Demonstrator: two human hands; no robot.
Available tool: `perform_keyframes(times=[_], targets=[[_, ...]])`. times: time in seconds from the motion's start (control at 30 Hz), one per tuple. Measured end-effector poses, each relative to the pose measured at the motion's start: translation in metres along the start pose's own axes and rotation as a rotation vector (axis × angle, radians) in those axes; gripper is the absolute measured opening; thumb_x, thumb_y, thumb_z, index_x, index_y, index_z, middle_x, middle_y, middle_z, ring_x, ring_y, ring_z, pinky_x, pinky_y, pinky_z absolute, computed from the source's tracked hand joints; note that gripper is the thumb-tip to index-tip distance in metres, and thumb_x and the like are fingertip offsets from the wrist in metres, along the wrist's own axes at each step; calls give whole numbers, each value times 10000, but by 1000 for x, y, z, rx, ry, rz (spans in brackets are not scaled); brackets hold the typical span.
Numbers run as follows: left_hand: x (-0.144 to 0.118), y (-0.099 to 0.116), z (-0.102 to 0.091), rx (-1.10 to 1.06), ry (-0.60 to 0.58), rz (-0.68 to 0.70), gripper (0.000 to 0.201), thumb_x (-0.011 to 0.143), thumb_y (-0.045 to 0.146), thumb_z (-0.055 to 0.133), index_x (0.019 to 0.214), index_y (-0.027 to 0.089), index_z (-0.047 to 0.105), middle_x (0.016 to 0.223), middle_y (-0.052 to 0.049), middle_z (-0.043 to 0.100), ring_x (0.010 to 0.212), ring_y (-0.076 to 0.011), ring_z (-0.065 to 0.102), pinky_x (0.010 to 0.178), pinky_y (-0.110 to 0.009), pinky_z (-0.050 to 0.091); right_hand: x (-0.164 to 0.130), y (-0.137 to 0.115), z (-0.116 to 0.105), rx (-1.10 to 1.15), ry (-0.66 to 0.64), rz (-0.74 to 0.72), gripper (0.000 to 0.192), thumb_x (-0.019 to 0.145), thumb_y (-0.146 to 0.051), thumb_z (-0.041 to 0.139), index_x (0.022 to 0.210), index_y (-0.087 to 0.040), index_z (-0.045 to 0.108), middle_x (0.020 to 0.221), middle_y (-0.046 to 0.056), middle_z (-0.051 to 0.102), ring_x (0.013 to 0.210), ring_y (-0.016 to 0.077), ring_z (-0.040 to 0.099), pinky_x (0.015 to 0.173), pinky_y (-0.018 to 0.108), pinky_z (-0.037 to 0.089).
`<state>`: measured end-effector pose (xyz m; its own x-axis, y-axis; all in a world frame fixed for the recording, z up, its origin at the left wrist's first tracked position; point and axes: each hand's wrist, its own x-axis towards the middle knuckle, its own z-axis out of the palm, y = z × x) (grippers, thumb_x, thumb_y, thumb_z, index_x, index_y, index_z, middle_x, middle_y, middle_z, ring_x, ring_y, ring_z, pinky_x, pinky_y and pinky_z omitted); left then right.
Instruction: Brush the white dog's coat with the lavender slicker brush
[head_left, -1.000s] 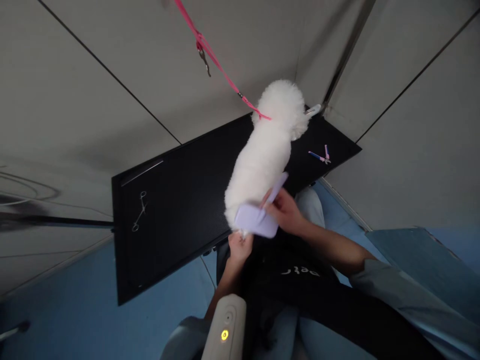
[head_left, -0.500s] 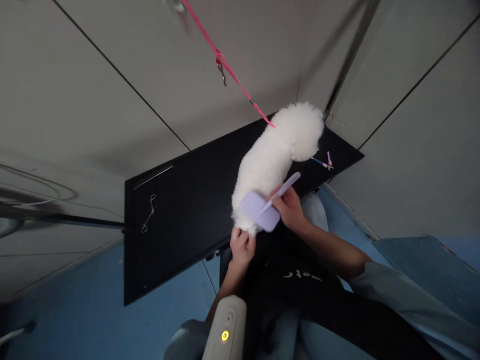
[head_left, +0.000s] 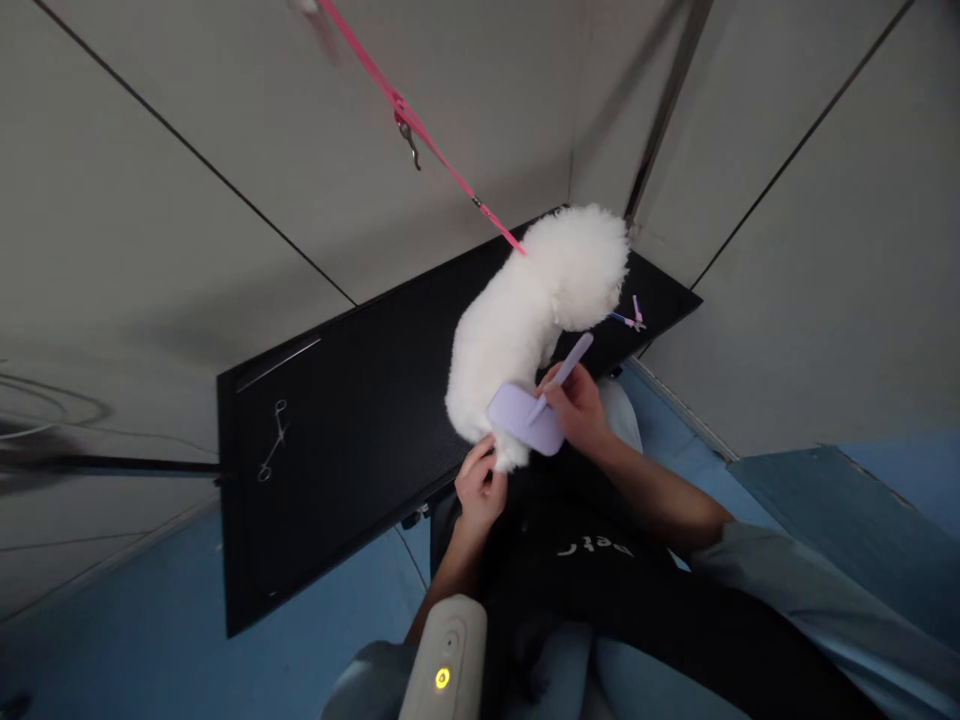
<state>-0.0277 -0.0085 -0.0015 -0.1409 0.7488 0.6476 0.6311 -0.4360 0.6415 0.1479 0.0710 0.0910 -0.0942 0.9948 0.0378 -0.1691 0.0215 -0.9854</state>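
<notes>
I see a small white dog standing on the black tabletop, its rear end toward me at the near edge and its head turned away toward the far corner. A pink leash runs taut from the dog's neck up and away to the upper left, with a metal clip hanging partway along it.

My right hand is closed around the handle of a pale purple brush; the handle sticks up past my fingers toward the dog's flank, and the broad rectangular head lies against the fur at the dog's hindquarters. My left hand is just below the dog's rump at the tabletop edge, fingers curled around a tuft of white fur or the tail; I cannot tell which it is, only that the grip is narrow and touching the coat.

On the left part of the tabletop, well apart from the dog, lies a pair of metal clamps with ring handles. Near the far right corner, just beyond the dog's head, lie small pink and blue scissors. A metal pole rises from that far corner. My dark apron and light sleeves fill the lower part of the view.
</notes>
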Motion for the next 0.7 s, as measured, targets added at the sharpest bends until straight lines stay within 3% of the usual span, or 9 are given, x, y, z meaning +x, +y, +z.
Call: perform_keyframes(times=[0.1, 0.23, 0.27, 0.37, 0.4, 0.5, 0.53, 0.63, 0.7], targets=[[1, 0, 0, -2, 14, 34, 198, 869, 242, 564, 721, 164, 670, 918, -114, 737, 843, -204, 711, 756, -338, 574, -5, -3, -10, -26, -144, 51, 349, 775, -538, 685, 850, -248, 506, 729, -7, 636, 662, 170, 601, 634, 323, 512], [2, 0, -1, 47, 12, 38, 147, 849, 199, 564, 768, 159, 680, 998, -124, 741, 947, -219, 714, 829, -376, 580, -7, -6, -25, -40, 231, -49, 312, 819, -531, 627, 894, -268, 478, 774, -13, 630, 746, 183, 637, 694, 333, 529], [2, 0, -1, 40, 8, 48, 144, 845, 195, 562, 777, 159, 684, 1001, -125, 742, 947, -218, 714, 829, -374, 581, -8, -5, -27, -41, 220, -65, 311, 821, -535, 623, 895, -267, 483, 789, -8, 637, 761, 185, 642, 705, 337, 531], [1, 2, -2, 16, -1, 38, 163, 843, 195, 550, 749, 156, 678, 1003, -130, 743, 930, -218, 716, 805, -357, 583, -10, 3, -25, 1, -27, 55, 359, 776, -566, 653, 856, -255, 493, 722, -15, 634, 675, 177, 621, 652, 334, 527], [0, 2, -2, 13, 2, 25, 178, 846, 189, 540, 729, 155, 670, 1008, -131, 743, 925, -217, 716, 799, -353, 582, -10, 5, -24, 22, -27, 91, 369, 764, -568, 660, 852, -254, 485, 702, -24, 625, 658, 172, 614, 645, 331, 526], [-4, 3, -5, 13, 41, -36, 257, 860, 173, 500, 632, 159, 616, 947, -116, 746, 878, -202, 715, 766, -331, 571, -5, 11, -22, 56, 189, 79, 345, 791, -552, 626, 879, -265, 456, 727, -31, 620, 707, 175, 629, 685, 337, 531], [-5, 3, -5, 10, 46, -66, 287, 865, 183, 489, 598, 164, 594, 886, -105, 740, 839, -194, 709, 744, -320, 565, -4, 12, -20, 61, 176, 82, 338, 794, -544, 625, 881, -265, 456, 735, -28, 624, 722, 180, 635, 691, 341, 532], [-6, 5, -7, -20, 52, -190, 361, 853, 231, 479, 496, 182, 503, 656, -55, 658, 677, -163, 649, 648, -283, 524, -1, 14, -13, 86, -50, 179, 369, 744, -548, 673, 845, -254, 475, 677, -31, 613, 661, 183, 622, 635, 337, 522], [-5, 7, -8, -61, 82, -264, 358, 813, 246, 501, 462, 184, 470, 589, -29, 607, 609, -146, 598, 593, -261, 486, 1, 16, -7, 104, 16, 164, 389, 717, -545, 698, 846, -252, 478, 663, -42, 602, 637, 169, 605, 631, 323, 514]])
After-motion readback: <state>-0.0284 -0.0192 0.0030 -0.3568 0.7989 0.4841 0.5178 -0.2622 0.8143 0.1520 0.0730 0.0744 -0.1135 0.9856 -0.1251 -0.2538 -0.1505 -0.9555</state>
